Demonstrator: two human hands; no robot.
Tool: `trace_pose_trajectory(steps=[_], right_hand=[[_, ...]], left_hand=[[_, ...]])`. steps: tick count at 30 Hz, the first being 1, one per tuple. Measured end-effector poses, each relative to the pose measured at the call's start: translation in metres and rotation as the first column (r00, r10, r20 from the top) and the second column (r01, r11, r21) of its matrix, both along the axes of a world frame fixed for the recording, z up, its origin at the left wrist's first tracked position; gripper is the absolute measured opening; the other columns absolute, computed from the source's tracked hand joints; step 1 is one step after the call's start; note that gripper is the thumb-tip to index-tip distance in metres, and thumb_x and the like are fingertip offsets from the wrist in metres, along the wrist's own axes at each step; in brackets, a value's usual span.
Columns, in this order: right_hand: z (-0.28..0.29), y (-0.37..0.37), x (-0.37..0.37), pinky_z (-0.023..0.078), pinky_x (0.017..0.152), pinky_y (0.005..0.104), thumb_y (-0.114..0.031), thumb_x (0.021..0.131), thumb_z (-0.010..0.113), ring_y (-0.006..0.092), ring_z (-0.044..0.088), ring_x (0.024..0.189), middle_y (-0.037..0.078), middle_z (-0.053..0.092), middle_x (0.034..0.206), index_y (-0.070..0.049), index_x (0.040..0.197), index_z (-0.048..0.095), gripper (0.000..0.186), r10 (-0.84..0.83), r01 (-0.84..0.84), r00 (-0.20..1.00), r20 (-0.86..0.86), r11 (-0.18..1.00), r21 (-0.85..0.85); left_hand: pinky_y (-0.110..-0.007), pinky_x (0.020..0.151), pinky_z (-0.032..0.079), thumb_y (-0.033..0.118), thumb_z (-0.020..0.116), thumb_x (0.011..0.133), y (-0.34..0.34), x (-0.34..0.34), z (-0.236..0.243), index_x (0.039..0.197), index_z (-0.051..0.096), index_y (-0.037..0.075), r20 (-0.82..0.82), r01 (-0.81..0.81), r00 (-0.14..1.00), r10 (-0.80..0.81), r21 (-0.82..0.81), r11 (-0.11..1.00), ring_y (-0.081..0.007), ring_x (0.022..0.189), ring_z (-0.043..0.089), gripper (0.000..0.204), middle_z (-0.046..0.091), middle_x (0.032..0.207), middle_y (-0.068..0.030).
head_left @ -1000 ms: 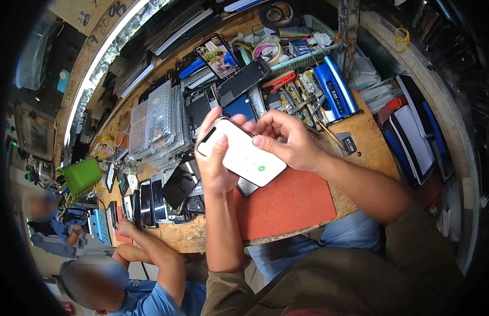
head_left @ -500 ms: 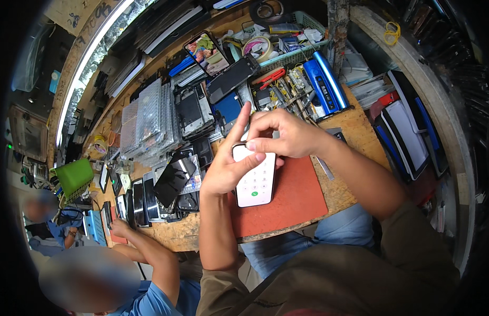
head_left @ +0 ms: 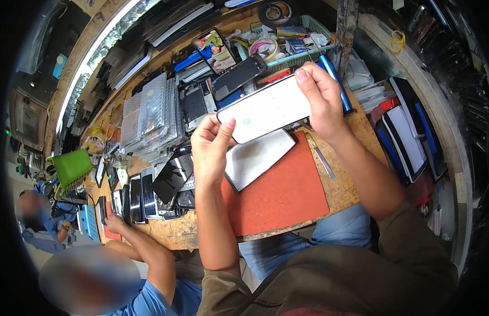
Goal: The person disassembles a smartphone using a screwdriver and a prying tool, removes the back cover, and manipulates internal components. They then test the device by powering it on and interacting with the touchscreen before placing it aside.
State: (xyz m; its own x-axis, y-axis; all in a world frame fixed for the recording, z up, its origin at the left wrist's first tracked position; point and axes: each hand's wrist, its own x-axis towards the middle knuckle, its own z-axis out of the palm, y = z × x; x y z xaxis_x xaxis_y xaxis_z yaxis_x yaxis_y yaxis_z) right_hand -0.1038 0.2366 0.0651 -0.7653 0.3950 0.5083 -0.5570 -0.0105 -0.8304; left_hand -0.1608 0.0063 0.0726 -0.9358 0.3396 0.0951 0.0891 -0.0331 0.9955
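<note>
White phone panel (head_left: 265,109) is held in the air above the counter (head_left: 344,187), its long axis running from lower left up to the right. Its left end is pinched by the left hand (head_left: 210,152) and its right end is clamped by the right hand (head_left: 321,97), directly over a second white panel (head_left: 257,160) lying on the red mat (head_left: 284,192).

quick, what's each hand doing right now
Left hand: closed on the lower end of the white phone panel.
Right hand: closed on its upper end.
</note>
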Motion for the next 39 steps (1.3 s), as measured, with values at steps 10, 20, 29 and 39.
trace_pose_trajectory(steps=[10,20,29,39], right_hand=[[-0.018,-0.041,0.008,0.045,0.055,0.0437,-0.004,0.096,0.066,0.0309,0.058,0.061,0.012,0.055,0.079,-0.001,0.095,0.058,0.008,0.027,0.112,0.968,-0.251,0.845,0.523],[-0.015,-0.043,0.013,0.046,0.057,0.0437,-0.011,0.092,0.072,0.0309,0.063,0.063,0.01,0.061,0.076,-0.005,0.083,0.057,0.019,0.05,-0.029,0.999,-0.018,0.805,0.593],[-0.008,-0.04,0.015,0.045,0.058,0.0426,-0.012,0.095,0.071,0.0299,0.06,0.064,0.012,0.06,0.074,-0.003,0.081,0.057,0.022,0.091,-0.102,0.995,0.047,0.856,0.506],[-0.013,-0.032,0.008,0.045,0.064,0.0426,-0.015,0.099,0.067,0.0287,0.056,0.067,0.013,0.058,0.074,0.0,0.085,0.054,0.024,0.153,-0.175,0.984,0.087,0.894,0.413]], left_hand=[[-0.036,0.088,0.058,0.022,0.068,0.107,-0.014,-0.009,-0.004,0.116,0.055,0.012,-0.074,0.024,0.997,0.006,0.403,0.915,-0.0127,0.094,0.064,0.019,0.06,0.102,0.0009],[-0.022,0.074,0.048,0.013,0.08,0.098,-0.01,0.001,0.003,0.115,0.057,0.005,-0.186,0.002,0.982,0.028,0.16,0.987,-0.0045,0.081,0.056,0.029,0.061,0.093,0.0029],[-0.023,0.076,0.047,0.019,0.072,0.105,0.005,0.022,-0.003,0.111,0.068,-0.001,-0.308,0.024,0.951,-0.033,-0.033,0.999,-0.0055,0.086,0.057,0.022,0.065,0.095,0.0008],[-0.03,0.093,0.05,0.016,0.046,0.114,0.032,0.042,-0.014,0.135,0.058,-0.001,-0.55,-0.126,0.834,-0.052,-0.281,0.951,-0.0129,0.104,0.064,0.029,0.068,0.112,-0.0068]])
